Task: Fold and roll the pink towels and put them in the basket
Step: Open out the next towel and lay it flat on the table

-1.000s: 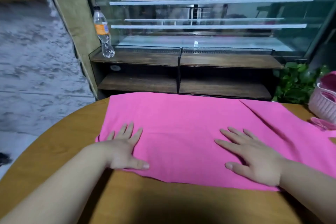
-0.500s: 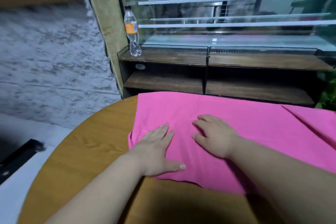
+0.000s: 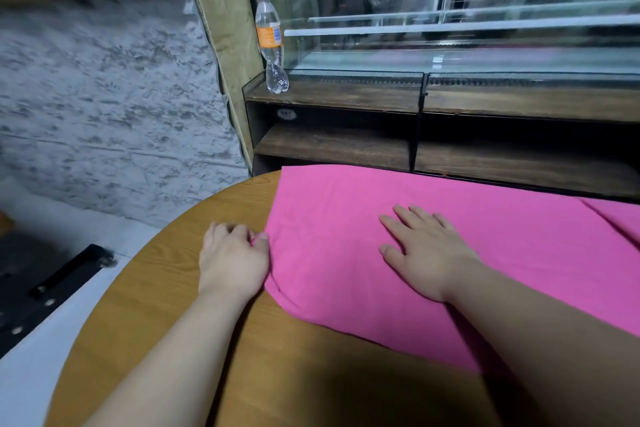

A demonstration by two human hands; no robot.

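Head view: left hand moved over and now pinches the pink towel edge; right hand stays flat, fingers apart. Rolling can start.

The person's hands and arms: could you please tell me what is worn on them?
The left hand and right hand are bare, ungloved; no rings, watch or bracelet show. Both forearms are bare, with no sleeve in view.
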